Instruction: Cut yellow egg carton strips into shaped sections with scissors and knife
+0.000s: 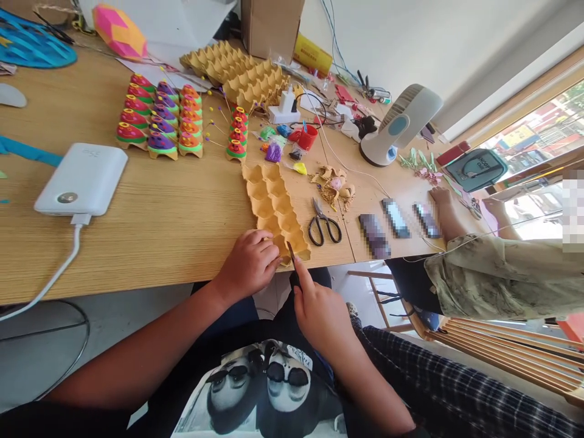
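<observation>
A tan cardboard egg carton strip (277, 201), two cups wide, lies with its near end at the table edge. My left hand (252, 260) is closed, its curled fingers gripping the near left side of the carton. In my right hand (319, 304) is a narrow dark knife (291, 250), index finger stretched along it. The knife's tip touches the carton near its near end, just right of my left fingers. Black-handled scissors (323, 226) lie to the right of the carton, apart from both hands.
Painted carton pieces (162, 121) stand in rows at the back left. Behind are stacked egg trays (250, 76), colourful clay bags (274, 152) and a red cup (307, 137). A power bank (82, 179) sits left; a fan (401, 125), phones and another person's hands (444, 210) are right.
</observation>
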### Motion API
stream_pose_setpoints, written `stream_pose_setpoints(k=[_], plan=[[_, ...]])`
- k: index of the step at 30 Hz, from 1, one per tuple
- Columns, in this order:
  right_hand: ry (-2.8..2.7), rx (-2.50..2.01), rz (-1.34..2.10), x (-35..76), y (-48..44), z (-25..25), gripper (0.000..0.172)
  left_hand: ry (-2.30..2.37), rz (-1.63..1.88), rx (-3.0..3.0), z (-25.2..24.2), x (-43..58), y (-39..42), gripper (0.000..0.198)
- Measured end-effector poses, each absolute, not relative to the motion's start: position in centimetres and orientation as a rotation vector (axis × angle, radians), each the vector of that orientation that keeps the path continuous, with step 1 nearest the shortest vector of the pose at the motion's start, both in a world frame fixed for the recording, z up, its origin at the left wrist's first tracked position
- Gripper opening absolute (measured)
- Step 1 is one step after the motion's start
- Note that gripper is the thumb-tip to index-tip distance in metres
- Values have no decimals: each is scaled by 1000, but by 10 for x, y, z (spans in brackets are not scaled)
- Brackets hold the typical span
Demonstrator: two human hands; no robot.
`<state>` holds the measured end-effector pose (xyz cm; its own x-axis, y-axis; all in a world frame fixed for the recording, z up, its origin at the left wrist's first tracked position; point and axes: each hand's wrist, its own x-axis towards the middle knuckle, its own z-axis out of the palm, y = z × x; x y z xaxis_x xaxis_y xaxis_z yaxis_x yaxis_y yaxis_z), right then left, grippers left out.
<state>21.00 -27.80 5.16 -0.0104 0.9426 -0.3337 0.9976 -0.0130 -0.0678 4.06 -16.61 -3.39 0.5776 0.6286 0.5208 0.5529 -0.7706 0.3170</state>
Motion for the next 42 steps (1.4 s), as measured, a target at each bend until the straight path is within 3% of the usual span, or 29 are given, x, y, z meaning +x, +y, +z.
stream_pose_setpoints(k=[9, 23, 42], plan=[[2030, 2042, -381, 207, -278, 50, 64, 1051, 930, 2686, -35, 41, -167, 22], [1975, 1853, -215, 184, -255, 87, 68, 1017, 923, 2656, -33, 39, -168, 25], [2058, 1783, -277, 206, -255, 74, 67, 960, 880, 2580, -30, 40, -166, 19]])
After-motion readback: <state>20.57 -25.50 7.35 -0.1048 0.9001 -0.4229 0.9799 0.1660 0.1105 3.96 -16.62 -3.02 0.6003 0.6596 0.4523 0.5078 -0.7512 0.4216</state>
